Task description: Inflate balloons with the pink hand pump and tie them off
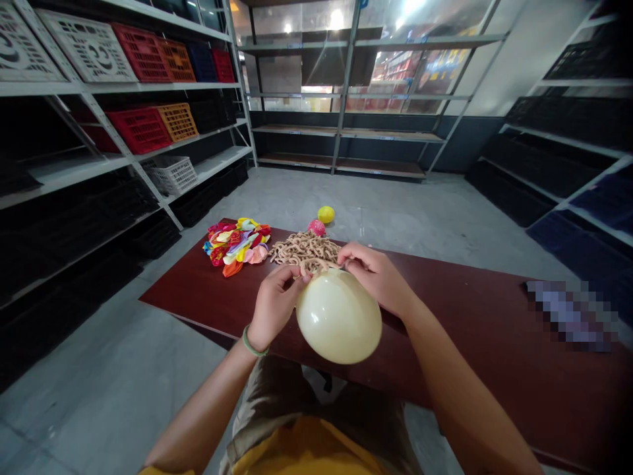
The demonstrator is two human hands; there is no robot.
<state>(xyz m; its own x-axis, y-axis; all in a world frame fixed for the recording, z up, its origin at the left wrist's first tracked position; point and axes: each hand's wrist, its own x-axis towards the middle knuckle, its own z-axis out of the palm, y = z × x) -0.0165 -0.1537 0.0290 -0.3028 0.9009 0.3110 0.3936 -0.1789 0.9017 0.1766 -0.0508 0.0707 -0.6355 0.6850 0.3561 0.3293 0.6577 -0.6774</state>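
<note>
Pinching the neck of the inflated cream balloon (339, 316) over the counter (469, 343) with left hand (271, 300) and right hand (376, 274), seemingly mid-seal, calling next for a tight grip while winding the tan band (316, 265).

- grey concrete floor (420, 211)
- metal shelves (99, 88) on the left hold red, orange and white crates (141, 128)
- more shelving (346, 135) at the back, before bright glass (420, 72)
- long dark red table (494, 369)

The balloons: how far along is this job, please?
Done: a yellow balloon and a pink balloon lie inflated beyond the table. In hand: the left hand and right hand grip a cream balloon at its neck. Left: a heap of flat balloons and tan ties.
</note>
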